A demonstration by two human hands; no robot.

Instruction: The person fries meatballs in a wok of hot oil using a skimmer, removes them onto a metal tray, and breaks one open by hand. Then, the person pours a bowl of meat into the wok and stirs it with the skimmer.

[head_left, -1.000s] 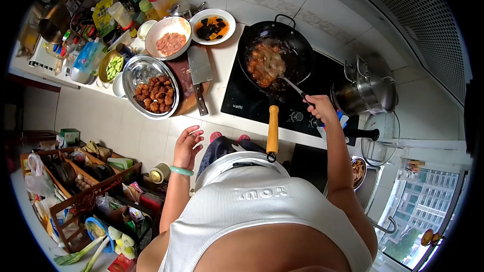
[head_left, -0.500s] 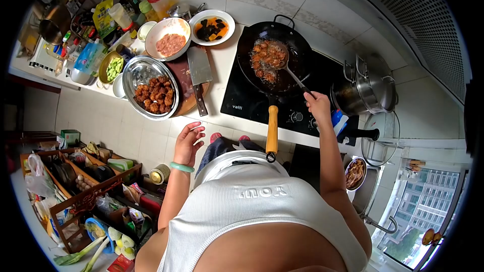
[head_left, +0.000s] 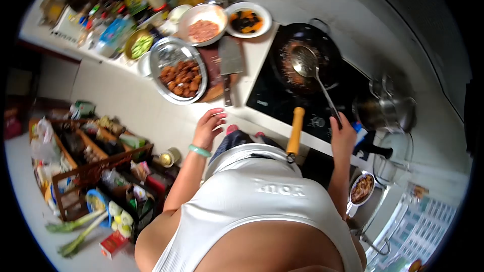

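My right hand is closed around the dark handle of a metal skimmer. The perforated head is over the black wok, with its metal surface showing. Dark brown frying pieces and bubbling oil show partly beside and below it; blur hides how many pieces are there. The wok's wooden handle points toward my body. My left hand hangs in front of the counter edge with fingers apart and nothing in it, near a cleaver on a round cutting board.
A steel bowl holds browned fried pieces. Behind it are a bowl of raw minced meat and a plate with dark and orange pieces. Steel pots stand right of the cooktop. A wooden rack is at lower left.
My right hand has pulled back, and the skimmer head has risen from among the frying pieces to above them. The whole view has shifted and tilted. My left hand remains empty.
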